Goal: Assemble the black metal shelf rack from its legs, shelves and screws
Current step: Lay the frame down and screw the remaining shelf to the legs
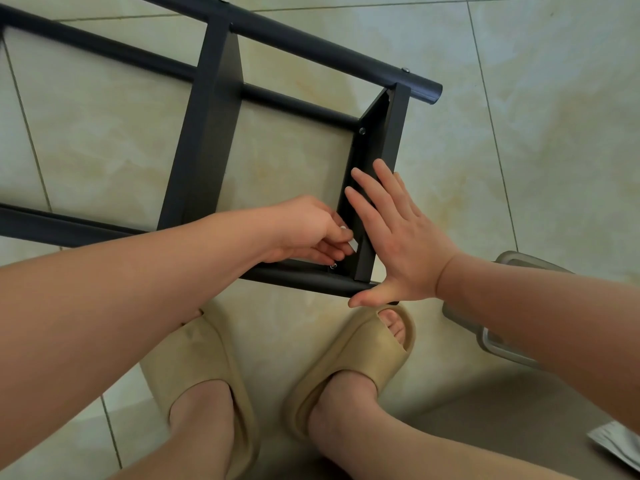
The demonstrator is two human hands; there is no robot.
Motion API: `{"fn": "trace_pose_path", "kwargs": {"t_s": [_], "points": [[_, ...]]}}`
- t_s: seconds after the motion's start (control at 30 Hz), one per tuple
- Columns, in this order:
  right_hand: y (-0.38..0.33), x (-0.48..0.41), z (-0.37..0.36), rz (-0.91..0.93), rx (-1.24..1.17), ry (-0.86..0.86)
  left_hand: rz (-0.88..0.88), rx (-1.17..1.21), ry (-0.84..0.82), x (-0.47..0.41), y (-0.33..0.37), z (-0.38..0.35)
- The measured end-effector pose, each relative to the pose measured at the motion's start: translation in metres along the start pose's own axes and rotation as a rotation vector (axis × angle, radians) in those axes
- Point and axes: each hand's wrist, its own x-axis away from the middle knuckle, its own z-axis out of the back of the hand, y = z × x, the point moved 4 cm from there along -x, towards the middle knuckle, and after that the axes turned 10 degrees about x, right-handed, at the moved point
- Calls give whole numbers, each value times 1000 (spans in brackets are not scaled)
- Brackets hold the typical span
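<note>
The black metal shelf rack (207, 133) lies on its side on the tiled floor, its round legs running left to right and its flat shelves crossing between them. My right hand (398, 237) presses flat with straight fingers against the end shelf (384, 133). My left hand (311, 233) reaches inside that shelf near the lower leg (304, 278) and pinches a small silvery metal piece (351, 242). A screw (333, 266) sits at the corner just below the fingers. Other screw heads (362, 130) show on the shelf and on the upper leg (405, 70).
My two feet in beige slippers (367, 358) stand just below the rack. A grey lidded plastic container (491, 337) sits on the floor under my right forearm. A white paper packet (616, 445) lies at the lower right corner.
</note>
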Motion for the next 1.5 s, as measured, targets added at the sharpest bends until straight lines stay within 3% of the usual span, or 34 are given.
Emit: {"fn": "trace_pose_path", "kwargs": {"t_s": [0.8, 1.03, 1.27, 1.33, 1.5], "points": [[0, 0, -1, 3, -4, 17, -40, -385, -65, 17, 1, -1], [0, -1, -1, 4, -10, 21, -85, -648, -78, 21, 3, -4], [0, -1, -2, 7, -14, 24, -83, -620, -82, 16, 2, 6], [0, 0, -1, 5, -20, 25, -113, -601, -60, 14, 5, 13], [0, 0, -1, 6, -18, 31, -262, -865, 4, 14, 21, 11]]}}
